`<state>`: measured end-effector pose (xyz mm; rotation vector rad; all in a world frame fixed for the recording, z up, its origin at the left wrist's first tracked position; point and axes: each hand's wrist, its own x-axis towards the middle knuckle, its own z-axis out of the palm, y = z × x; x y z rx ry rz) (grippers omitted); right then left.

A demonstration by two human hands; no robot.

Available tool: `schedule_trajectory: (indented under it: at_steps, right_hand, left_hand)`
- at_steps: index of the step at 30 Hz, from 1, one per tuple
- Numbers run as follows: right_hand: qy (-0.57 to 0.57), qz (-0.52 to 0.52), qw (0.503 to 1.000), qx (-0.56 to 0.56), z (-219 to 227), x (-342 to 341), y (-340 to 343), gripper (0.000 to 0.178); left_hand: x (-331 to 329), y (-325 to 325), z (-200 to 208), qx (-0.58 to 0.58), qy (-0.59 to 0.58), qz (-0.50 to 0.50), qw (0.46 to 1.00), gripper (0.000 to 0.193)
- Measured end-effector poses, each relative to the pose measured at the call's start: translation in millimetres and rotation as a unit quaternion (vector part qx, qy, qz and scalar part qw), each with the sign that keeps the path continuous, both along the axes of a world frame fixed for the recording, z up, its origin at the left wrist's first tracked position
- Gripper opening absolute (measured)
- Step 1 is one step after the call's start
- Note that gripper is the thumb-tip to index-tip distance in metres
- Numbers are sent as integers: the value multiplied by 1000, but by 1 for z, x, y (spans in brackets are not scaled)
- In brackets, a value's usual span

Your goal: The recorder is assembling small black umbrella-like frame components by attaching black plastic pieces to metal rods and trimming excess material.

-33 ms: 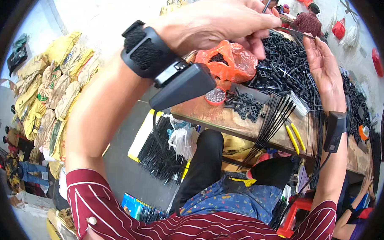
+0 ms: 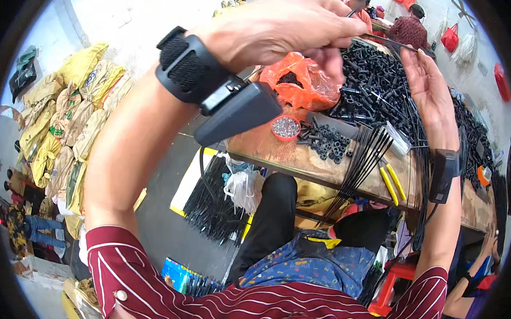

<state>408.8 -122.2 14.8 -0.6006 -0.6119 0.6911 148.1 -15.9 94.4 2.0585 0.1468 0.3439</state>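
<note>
Raised over the table, my left hand point(image 2: 288, 25) is closed, thumb and fingers pinching a thin dark rod point(image 2: 386, 40). My right hand point(image 2: 427, 87) pinches the same rod farther right between thumb and fingertips. Below the hands lies a heap of black plastic parts point(image 2: 371, 79). An orange-red plastic bag point(image 2: 319, 94) stands open beside it, with dark bits inside. Nearer to me are a red bowl point(image 2: 285, 137) of small silvery pieces, loose black ring-like parts point(image 2: 330, 144), a fan of thin black rods point(image 2: 363, 166) and yellow-handled pliers point(image 2: 391, 184).
The wooden table point(image 2: 261, 145) has its near edge just past my knees. Filled sacks point(image 2: 71, 119) are stacked at the left. Bundled black rods point(image 2: 214, 203) are on the floor, and a red stool point(image 2: 386, 288) is at lower right. Other people point(image 2: 411, 30) sit beyond the table.
Both hands have shifted slightly left with the thin rod still between them. The things on the table have not moved.
</note>
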Motion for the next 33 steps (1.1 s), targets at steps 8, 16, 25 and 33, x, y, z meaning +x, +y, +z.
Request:
schedule_trajectory:
  at_steps: [8,16,25,33]
  right_hand:
    - [-31,40,989,-141,-48,16,-23,19]
    - [21,17,990,-141,-93,54,-73,12]
    - [99,-13,984,-150,-117,57,-87,8]
    - [114,-7,983,-147,-128,60,-95,8]
  left_hand:
    - [-11,102,-13,113,-34,258,959,32]
    - [10,199,-102,157,10,412,897,34]
    - [22,264,-208,289,-1,450,845,24]
    - [15,241,-230,369,156,405,822,22]
